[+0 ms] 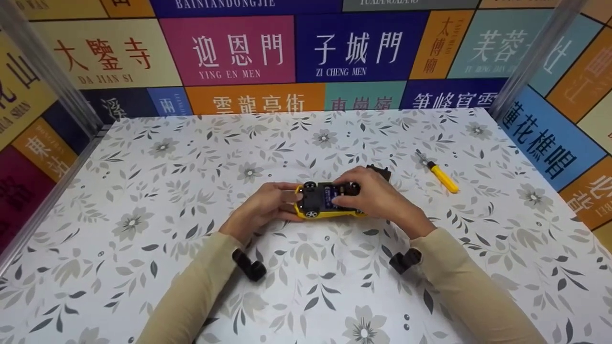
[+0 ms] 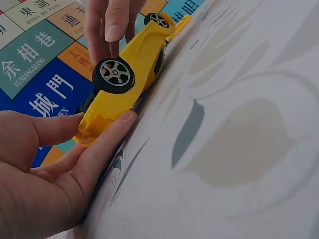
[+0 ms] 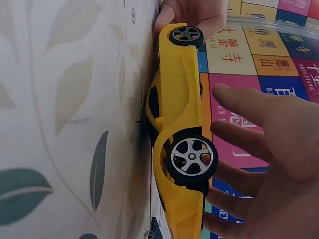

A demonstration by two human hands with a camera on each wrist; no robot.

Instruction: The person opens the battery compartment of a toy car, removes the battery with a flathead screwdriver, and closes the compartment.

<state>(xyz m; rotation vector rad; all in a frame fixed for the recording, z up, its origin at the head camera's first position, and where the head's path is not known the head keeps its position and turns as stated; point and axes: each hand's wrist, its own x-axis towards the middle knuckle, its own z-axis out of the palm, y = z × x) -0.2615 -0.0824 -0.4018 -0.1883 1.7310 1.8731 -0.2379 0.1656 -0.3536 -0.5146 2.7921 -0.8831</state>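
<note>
A yellow toy car [image 1: 330, 215] lies upside down on the patterned tabletop, its black underside and wheels facing up. A dark blue part [image 1: 330, 195] shows in the middle of the underside. My left hand [image 1: 270, 203] grips one end of the car; in the left wrist view the thumb and fingers are on either side of its yellow body [image 2: 142, 55]. Over the other end reaches my right hand [image 1: 368, 193]. In the right wrist view its fingers [image 3: 244, 144] are spread beside the underside and wheel [image 3: 192, 157], with nothing visibly pinched.
Behind my right hand lies a black piece [image 1: 381, 172], partly hidden. A screwdriver with a yellow handle [image 1: 443, 177] rests farther right on the table. Panels with coloured lettering [image 1: 229, 50] stand along the back and sides.
</note>
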